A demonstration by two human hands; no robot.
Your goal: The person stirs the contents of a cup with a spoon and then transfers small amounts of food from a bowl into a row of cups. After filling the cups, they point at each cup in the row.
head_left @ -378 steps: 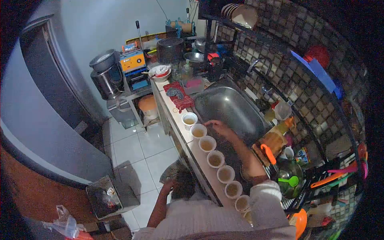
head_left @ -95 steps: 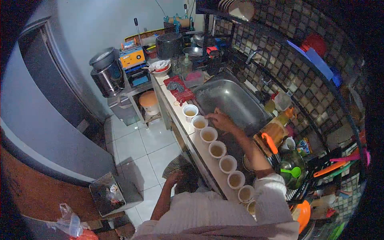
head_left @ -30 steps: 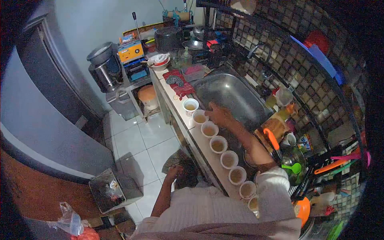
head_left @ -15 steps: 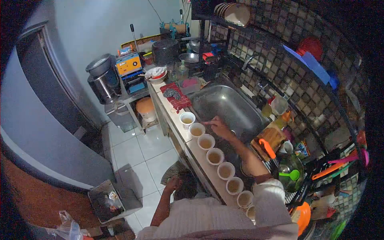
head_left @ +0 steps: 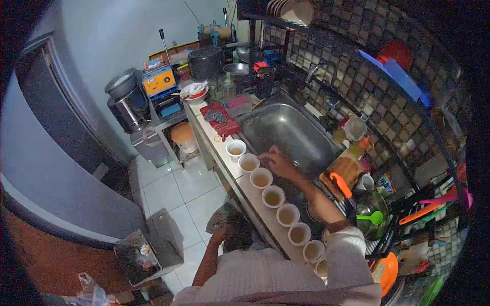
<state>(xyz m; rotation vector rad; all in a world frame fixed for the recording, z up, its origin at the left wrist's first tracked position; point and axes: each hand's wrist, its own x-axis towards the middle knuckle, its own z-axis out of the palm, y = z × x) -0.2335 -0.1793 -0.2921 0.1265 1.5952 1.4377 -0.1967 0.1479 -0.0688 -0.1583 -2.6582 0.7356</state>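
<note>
A row of translucent plastic cups with pale brown liquid runs along the counter edge; the farthest is a whiter cup [head_left: 236,151]. My right hand [head_left: 282,166] is over the near edge of the sink, its fingertips right at the rim of the second cup [head_left: 248,163]. Its fingers are partly bent and apart, with nothing held in them. Down by my left side, my left hand [head_left: 221,235] is closed at the lower edge of a flat, grey-brown woven hand fan [head_left: 220,217]. Its fingers are partly hidden.
The steel sink [head_left: 286,127] lies right of the cups. A red cloth [head_left: 224,121] with a grey scrubber rests beyond them. At right are a wooden board [head_left: 343,173] and a bowl with a green ladle [head_left: 375,219]. An orange cup sealer [head_left: 159,80] stands far left.
My right hand has bent its pointing finger and shifted slightly down beside the second cup. The left hand stays low with the fan, and the whole view has tilted slightly.
</note>
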